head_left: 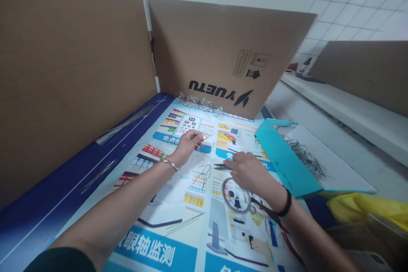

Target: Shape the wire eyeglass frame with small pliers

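My left hand (pixel 189 140), with a silver bangle at the wrist, is closed in a pinch above the printed sheet. A faint, thin wire (pixel 208 146) seems to curve from its fingertips. To the right, my right hand (pixel 247 169) is closed around small pliers (pixel 221 166), whose dark jaws point left toward the space below my left hand. Some yellow of the handle shows under the fingers. Several dark, bent wires (pixel 203 172) lie between the hands. A round coil (pixel 225 195) lies below my right hand, beside a second tool with red handles (pixel 288 244) partly hidden by my forearm.
Straight wires (pixel 126 125) lie along the blue left edge, and others (pixel 186 224) near the front. Tangled clear-silver pieces (pixel 200 102) sit against the cardboard wall (pixel 223 42). At right, a turquoise box (pixel 280 161) holds a heap of silver wire pieces (pixel 304 155); yellow material (pixel 366 210) lies nearby.
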Demonstrator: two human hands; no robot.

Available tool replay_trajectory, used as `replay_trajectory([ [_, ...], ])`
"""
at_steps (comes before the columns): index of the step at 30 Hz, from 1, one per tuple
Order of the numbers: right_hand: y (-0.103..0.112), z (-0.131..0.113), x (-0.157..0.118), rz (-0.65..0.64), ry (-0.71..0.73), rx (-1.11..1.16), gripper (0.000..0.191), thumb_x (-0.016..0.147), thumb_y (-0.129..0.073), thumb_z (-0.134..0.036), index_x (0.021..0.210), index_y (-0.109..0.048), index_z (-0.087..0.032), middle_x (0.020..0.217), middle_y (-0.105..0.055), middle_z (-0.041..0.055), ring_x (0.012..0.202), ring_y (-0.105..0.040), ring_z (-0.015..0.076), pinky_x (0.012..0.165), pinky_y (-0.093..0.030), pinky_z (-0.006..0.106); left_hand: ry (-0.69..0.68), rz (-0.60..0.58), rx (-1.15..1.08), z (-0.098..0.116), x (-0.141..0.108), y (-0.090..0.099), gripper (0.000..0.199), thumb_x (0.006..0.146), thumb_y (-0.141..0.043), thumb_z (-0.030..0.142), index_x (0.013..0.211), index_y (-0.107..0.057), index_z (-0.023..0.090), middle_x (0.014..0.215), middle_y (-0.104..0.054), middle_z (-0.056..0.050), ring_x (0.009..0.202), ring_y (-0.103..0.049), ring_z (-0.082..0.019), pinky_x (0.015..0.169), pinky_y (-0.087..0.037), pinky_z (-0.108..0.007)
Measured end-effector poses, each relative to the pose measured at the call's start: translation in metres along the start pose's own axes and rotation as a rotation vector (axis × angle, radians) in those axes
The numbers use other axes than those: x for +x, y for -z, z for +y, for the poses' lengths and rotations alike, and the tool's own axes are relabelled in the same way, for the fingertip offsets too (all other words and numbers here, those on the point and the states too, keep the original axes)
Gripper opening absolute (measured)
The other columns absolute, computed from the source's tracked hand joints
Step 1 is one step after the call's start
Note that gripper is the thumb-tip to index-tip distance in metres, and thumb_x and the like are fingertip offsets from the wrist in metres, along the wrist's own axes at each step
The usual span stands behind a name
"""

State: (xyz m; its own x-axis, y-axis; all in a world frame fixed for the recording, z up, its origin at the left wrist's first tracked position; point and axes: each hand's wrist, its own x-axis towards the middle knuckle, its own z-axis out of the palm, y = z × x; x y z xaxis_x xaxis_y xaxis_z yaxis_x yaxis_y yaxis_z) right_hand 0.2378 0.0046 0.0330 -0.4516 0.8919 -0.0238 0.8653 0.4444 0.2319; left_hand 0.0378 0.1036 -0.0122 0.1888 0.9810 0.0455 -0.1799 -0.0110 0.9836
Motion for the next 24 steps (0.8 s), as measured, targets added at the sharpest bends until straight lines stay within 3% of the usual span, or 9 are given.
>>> replay_trajectory([
  [9,-0.001,-0.009,0.009,-0.134,-0.232,0.105,0.021,0.076,-0.047,-0.024,0.089,-0.063,-0.022,0.087,-0.065,0.0047,0.078,-0.059,0.0178,0.057,-0.028,0.026,-0.008,0.043,-0.007,-0.01,0.0,-0.001,0.023,0.068,-0.064,0.037,0.071,-0.055,0.017,0.068,-0.059,0.001,0.057,-0.053,-0.008,0.05,-0.038,-0.019],
  [17,0.002,-0.02,0.018,-0.129,-0.208,0.071,0.017,0.079,-0.049,-0.025,0.088,-0.062,-0.02,0.086,-0.064,0.0056,0.077,-0.059,0.0172,0.058,-0.032,0.025,-0.036,0.044,0.025,-0.009,-0.003,-0.003,0.02,0.07,-0.061,0.036,0.071,-0.055,0.017,0.067,-0.058,0.002,0.056,-0.052,-0.008,0.05,-0.039,-0.019],
  [24,0.003,-0.041,0.014,-0.017,-0.141,-0.079,0.015,0.077,-0.046,-0.007,0.076,-0.059,-0.016,0.076,-0.06,0.0079,0.069,-0.054,0.0188,0.055,-0.03,0.027,-0.071,0.035,0.036,-0.014,-0.004,-0.003,0.019,0.072,-0.059,0.036,0.072,-0.056,0.017,0.068,-0.058,0.002,0.058,-0.053,-0.008,0.051,-0.04,-0.019],
])
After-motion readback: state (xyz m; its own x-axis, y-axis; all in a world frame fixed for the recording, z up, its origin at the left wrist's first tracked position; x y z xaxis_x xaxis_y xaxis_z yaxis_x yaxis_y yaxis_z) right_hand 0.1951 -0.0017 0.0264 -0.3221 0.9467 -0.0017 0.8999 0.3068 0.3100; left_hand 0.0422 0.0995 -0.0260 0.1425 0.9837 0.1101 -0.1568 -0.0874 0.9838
